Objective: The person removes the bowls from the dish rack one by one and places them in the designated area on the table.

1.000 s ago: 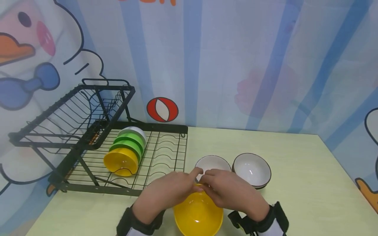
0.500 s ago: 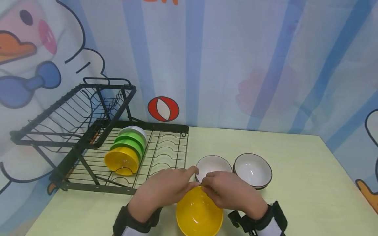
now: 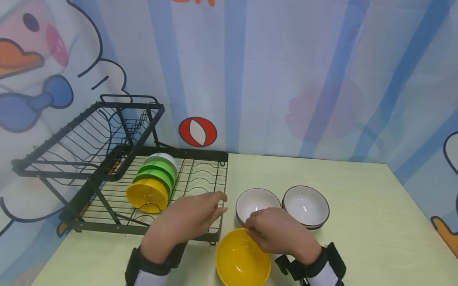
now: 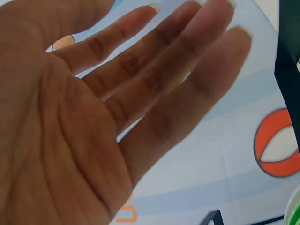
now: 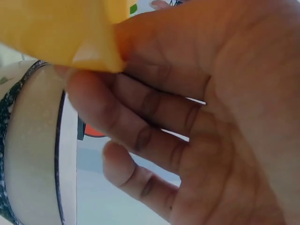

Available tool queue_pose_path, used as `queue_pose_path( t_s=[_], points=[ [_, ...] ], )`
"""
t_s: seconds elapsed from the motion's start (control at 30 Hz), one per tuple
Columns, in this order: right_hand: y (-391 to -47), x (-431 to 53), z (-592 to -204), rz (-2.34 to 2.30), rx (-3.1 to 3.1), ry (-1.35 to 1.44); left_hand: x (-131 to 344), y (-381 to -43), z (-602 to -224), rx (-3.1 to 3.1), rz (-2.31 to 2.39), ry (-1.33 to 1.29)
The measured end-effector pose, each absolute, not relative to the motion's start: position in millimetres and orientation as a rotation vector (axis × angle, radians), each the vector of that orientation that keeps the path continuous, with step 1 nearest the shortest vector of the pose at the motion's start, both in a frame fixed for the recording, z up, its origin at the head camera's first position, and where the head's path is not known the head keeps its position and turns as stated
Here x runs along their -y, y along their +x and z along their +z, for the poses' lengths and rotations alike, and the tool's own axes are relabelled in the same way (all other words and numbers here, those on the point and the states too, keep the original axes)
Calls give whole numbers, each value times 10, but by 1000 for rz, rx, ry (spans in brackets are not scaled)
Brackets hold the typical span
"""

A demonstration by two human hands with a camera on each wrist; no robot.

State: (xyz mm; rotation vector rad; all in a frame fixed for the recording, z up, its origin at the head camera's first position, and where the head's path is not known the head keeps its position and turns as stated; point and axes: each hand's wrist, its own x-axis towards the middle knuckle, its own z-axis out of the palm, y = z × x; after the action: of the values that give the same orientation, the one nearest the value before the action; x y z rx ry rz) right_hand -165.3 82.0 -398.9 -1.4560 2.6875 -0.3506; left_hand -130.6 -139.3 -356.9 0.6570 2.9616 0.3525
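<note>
My right hand (image 3: 282,234) pinches the far rim of a yellow bowl (image 3: 243,262), which sits low in the head view with its inside facing up. In the right wrist view the thumb and curled fingers meet at the yellow bowl's edge (image 5: 93,37). Left of it, my left hand (image 3: 186,218) hovers above the dish rack's near right corner. Its palm and extended fingers (image 4: 164,108) show in the left wrist view, holding nothing. Just beyond the yellow bowl is a white bowl (image 3: 255,202) with a dark rim, partly covered by my right hand.
On the left stands a black two-tier dish rack (image 3: 139,228). Its lower tier holds a leaning row with a yellow bowl (image 3: 146,196), green bowls (image 3: 159,174) and a white one behind. More dark-rimmed white bowls (image 3: 305,206) sit stacked to the right on the pale table (image 3: 375,222).
My left hand has let go of the yellow bowl's rim and moved left, toward the rack. My right hand keeps its pinch, and the bowl has shifted only slightly.
</note>
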Motion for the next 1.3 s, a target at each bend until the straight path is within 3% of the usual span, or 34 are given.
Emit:
queue_pose_path(
  t_s=[1.3],
  points=[
    [-1572,-662,-4087,-246,-2732,-1476,2208,-1534,-3743,-3188,494,386]
  ],
)
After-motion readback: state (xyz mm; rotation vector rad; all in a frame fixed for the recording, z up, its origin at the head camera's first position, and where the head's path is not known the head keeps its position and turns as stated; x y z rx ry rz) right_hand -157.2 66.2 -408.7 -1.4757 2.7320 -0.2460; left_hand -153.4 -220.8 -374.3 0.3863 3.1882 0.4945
